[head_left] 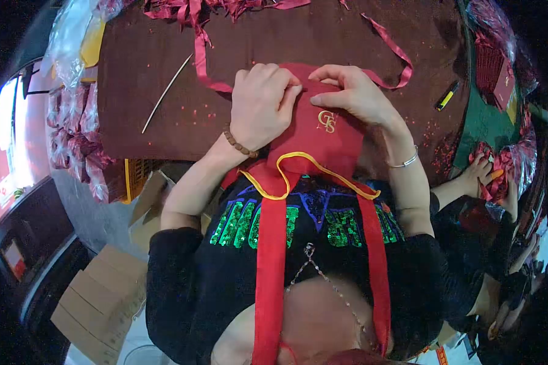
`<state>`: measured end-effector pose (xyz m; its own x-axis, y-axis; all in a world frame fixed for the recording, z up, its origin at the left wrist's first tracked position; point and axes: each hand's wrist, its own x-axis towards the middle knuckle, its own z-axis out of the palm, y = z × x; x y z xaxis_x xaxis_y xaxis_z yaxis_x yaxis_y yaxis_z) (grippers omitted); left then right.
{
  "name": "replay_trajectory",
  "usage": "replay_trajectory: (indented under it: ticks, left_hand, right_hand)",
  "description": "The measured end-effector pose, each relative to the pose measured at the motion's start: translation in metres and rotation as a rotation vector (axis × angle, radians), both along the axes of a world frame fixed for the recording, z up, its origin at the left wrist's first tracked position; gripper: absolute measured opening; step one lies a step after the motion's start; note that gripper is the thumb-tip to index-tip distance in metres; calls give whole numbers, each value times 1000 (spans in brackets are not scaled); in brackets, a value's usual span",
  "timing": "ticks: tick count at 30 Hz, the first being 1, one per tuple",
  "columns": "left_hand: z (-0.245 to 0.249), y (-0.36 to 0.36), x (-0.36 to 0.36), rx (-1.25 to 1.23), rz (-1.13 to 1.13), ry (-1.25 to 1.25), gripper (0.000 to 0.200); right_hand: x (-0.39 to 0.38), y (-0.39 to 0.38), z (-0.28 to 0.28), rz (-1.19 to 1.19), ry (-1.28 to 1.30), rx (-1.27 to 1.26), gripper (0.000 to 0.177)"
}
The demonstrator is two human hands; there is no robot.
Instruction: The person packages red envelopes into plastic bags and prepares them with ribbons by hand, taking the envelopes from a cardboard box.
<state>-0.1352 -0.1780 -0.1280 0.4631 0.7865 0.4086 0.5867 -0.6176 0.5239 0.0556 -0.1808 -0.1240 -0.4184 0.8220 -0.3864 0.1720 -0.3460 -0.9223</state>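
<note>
Red cloth (341, 143) with a gold letter logo lies in front of my chest, reaching over the table's near edge. My left hand (262, 103), with a beaded bracelet at its wrist, is closed at the cloth's left side, thumb pressed to the index finger; the exact grip is partly hidden. On the right side of the cloth rests my right hand (353, 97), thumb and index finger apart, with red cloth showing between them. A dark pink ribbon (210, 76) runs toward my left hand, and another ribbon length (405, 67) loops out beyond my right hand.
A brown-covered table (128, 115) holds a thin metal rod (167, 92), a yellow-black marker (447, 96) and a ribbon heap (237, 7). Wrapped bundles (73, 121) and cardboard (100, 298) are at left. Another person's hand (474, 176) is at right. I wear a yellow-trimmed red apron (271, 255).
</note>
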Motion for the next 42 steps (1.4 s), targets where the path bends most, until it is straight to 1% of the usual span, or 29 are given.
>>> replay_trajectory:
  ticks: [2, 5, 8, 10, 11, 13, 15, 17, 18, 19, 21, 23, 24, 25, 27, 28, 30, 31, 33, 34, 37, 38, 40, 41, 42]
  left_hand:
    - [6, 1, 4, 27, -9, 26, 9]
    - [11, -1, 6, 68, -37, 77, 9]
    - [10, -3, 3, 66, -58, 129, 10]
    - [7, -5, 0, 51, -61, 154, 10]
    - [5, -6, -1, 63, -61, 139, 10]
    - [6, -8, 0, 76, -58, 127, 10]
    - [11, -10, 3, 151, -45, 218, 10]
    - [15, -12, 6, 175, -60, 256, 13]
    - [16, -13, 8, 200, -65, 293, 14]
    - [17, -13, 9, 224, -70, 330, 15]
    - [17, -10, 4, 216, -76, 325, 14]
    - [21, -6, -3, 42, -160, 205, 13]
    - [20, 1, -9, -145, -225, 66, 15]
    - [17, 8, -11, -309, -225, -110, 13]
    - [19, 19, -18, -291, -166, -14, 14]
    - [21, 25, -17, -291, -164, -13, 14]
    - [26, 35, -15, -354, -364, 123, 15]
    - [28, 41, -15, -353, -358, 121, 15]
    - [33, 53, -15, -332, -549, 211, 17]
    - [45, 60, -10, -714, -504, 182, 19]
    - [49, 78, -6, -703, -634, 320, 20]
    - [49, 79, -5, -700, -635, 321, 20]
    - [45, 79, -2, -527, -754, 379, 29]
    - [40, 80, -2, -526, -754, 378, 29]
    - [32, 82, -3, -473, -834, 345, 29]
  right_hand:
    - [-1, -1, -1, 6, 7, -15, 30]
    - [-1, -4, 0, -4, -32, 44, 29]
    - [-1, -5, 3, -17, 19, -12, 30]
    - [-2, -6, -1, -8, -60, 63, 30]
    - [-3, -7, 2, -8, -60, 64, 30]
    - [-6, -8, 11, 51, -236, 222, 30]
    - [-7, -11, 6, 25, -206, 217, 30]
    - [-12, -13, 10, 52, -286, 363, 31]
    - [-15, -15, 18, 46, -393, 346, 30]
    - [-15, -16, 19, 45, -394, 346, 30]
    - [-13, -16, 21, 62, -399, 391, 29]
    - [-9, -16, 15, 58, -350, 444, 30]
    - [-8, -16, 14, 57, -301, 495, 30]
    - [-8, -16, 16, 57, -302, 496, 30]
    - [-9, -18, 24, 50, -306, 445, 30]
    - [-12, -19, 28, 51, -306, 446, 30]
    - [-16, -22, 35, 30, -322, 439, 31]
    - [-16, -23, 34, 37, -323, 441, 31]
    - [-17, -26, 29, 31, -365, 578, 31]
    - [-18, -27, 32, 19, -301, 594, 32]
    - [-18, -31, 40, 30, -358, 609, 32]
    - [-18, -32, 41, 28, -358, 611, 32]
    - [-18, -34, 43, 27, -349, 586, 33]
    - [-18, -34, 43, 27, -350, 587, 33]
    - [-18, -35, 43, 43, -368, 576, 32]
